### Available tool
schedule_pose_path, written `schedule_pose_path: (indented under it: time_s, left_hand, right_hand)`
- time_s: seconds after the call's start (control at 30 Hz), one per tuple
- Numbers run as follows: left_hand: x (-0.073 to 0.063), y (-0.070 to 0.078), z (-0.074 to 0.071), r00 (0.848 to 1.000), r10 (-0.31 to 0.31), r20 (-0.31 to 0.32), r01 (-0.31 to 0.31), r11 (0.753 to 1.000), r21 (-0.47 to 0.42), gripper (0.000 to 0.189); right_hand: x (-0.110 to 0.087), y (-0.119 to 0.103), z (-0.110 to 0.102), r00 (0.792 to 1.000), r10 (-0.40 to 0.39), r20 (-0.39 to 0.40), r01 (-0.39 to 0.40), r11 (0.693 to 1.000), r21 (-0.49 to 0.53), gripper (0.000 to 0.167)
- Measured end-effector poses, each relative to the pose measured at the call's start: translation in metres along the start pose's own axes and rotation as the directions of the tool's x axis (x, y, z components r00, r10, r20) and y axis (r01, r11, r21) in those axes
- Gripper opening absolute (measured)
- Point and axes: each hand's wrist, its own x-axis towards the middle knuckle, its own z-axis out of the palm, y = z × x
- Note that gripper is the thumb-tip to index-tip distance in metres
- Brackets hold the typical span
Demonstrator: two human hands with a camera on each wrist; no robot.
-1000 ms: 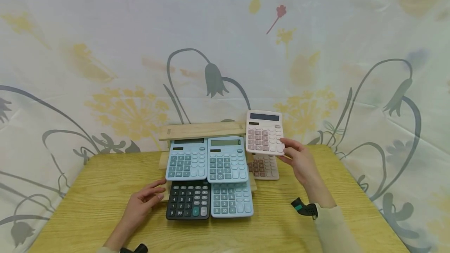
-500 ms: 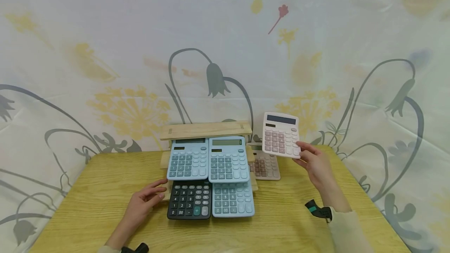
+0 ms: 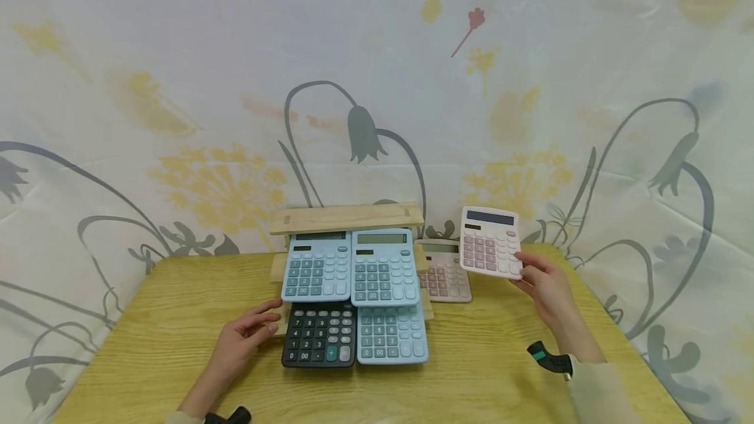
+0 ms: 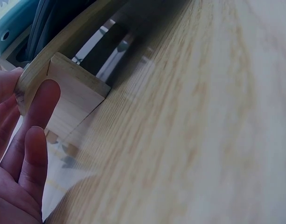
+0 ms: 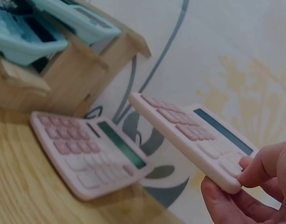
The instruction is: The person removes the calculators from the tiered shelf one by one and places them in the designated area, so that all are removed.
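Note:
My right hand (image 3: 546, 286) pinches a pale pink calculator (image 3: 490, 244) by its lower right corner, thumb over the keys. It is held raised and tilted, right of the rack. In the right wrist view the held calculator (image 5: 194, 135) stands on edge above a second pink calculator (image 5: 89, 156) on the table. My left hand (image 3: 238, 345) is at the left side of a wooden rack (image 3: 347, 218); in the left wrist view the thumb and fingers (image 4: 45, 95) take the end of its wooden board (image 4: 61, 42) between them.
On the rack's upper tier lean two light blue calculators (image 3: 317, 267). Below stand a black calculator (image 3: 318, 339) and another light blue calculator (image 3: 393, 339). The wooden table (image 3: 471, 378) meets a flower-printed cloth backdrop (image 3: 377, 51) behind the rack.
My right hand has carried the pink calculator rightward off the rack's right end, then lower, uncovering more of the pink calculator behind. The left hand has stayed at the rack.

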Motion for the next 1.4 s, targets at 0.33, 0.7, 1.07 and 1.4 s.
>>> schedule_pose_path:
  time_s: [0.33, 0.7, 1.07, 1.4]
  left_hand:
    - [-0.001, 0.002, 0.001, 1.0, -0.025, -0.002, 0.025, 1.0, -0.003, 0.016]
    - [-0.002, 0.0, 0.002, 1.0, -0.01, -0.003, 0.01, 1.0, -0.006, 0.016]
    - [-0.001, -0.001, 0.001, 0.999, -0.03, -0.01, 0.03, 0.999, 0.016, 0.015]
    - [0.001, -0.001, 0.0, 0.999, -0.034, -0.015, 0.034, 0.999, 0.033, 0.015]
  right_hand:
    - [0.005, 0.021, -0.017, 0.996, 0.082, -0.019, -0.083, 0.992, -0.093, 0.045]
    - [0.007, 0.039, -0.027, 0.988, 0.138, -0.063, -0.148, 0.971, -0.189, 0.047]
    - [0.008, 0.052, -0.03, 0.986, 0.143, -0.087, -0.158, 0.966, -0.204, 0.046]
    - [0.008, 0.069, -0.036, 0.996, 0.074, -0.043, -0.082, 0.975, -0.209, 0.045]
